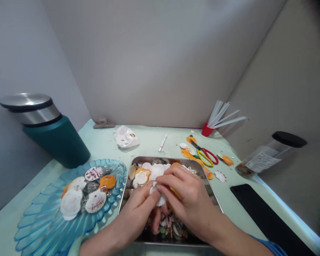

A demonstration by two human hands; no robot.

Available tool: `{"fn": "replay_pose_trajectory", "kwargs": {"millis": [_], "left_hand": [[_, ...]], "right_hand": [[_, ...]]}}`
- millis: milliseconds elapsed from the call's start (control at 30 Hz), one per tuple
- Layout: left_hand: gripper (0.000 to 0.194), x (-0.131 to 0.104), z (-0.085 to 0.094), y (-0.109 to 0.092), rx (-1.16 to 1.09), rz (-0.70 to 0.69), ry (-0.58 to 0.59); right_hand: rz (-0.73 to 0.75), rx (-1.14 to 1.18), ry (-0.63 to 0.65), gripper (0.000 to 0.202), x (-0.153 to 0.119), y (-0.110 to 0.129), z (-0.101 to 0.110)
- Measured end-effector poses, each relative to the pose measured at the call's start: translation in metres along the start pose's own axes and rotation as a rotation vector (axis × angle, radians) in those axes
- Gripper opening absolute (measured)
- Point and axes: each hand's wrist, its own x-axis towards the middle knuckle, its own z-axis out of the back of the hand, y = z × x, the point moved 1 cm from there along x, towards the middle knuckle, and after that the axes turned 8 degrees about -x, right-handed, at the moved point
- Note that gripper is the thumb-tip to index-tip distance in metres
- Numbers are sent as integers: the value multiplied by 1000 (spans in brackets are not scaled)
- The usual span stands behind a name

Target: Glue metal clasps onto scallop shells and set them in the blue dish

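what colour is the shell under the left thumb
The shell is white, best seen in the head view.

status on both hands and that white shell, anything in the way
Left hand holding white shell. Right hand at its upper edge. Shell over metal tray, partly hidden by hands. Nothing else seen blocking it.

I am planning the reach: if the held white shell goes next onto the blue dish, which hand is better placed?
Probably the left hand: it touches the white shell and is nearer the blue dish; the right hand would cross over it.
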Motion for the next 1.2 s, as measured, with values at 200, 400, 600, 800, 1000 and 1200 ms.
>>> {"fn": "replay_pose_trajectory", "kwargs": {"millis": [200, 400, 600, 800, 1000, 1200], "left_hand": [[41, 1, 0, -3, 11, -4, 28], [47, -1, -1, -7, 54, -43, 7], [32, 2, 2, 2, -174, -23, -53], [32, 3, 3, 1, -247, -55, -90], [54, 4, 5, 0, -116, -54, -150], [55, 2, 4, -1, -70, -80, -183]], "right_hand": [[43, -54, -52, 21, -1, 3, 0], [55, -59, -79, 22, 0, 3, 0], [8, 9, -65, 22, 1, -2, 4], [-54, 61, -42, 14, 2, -6, 9], [-58, 94, 21, 14, 1, -4, 5], [-67, 155, -4, 13, 2, -2, 8]]}}
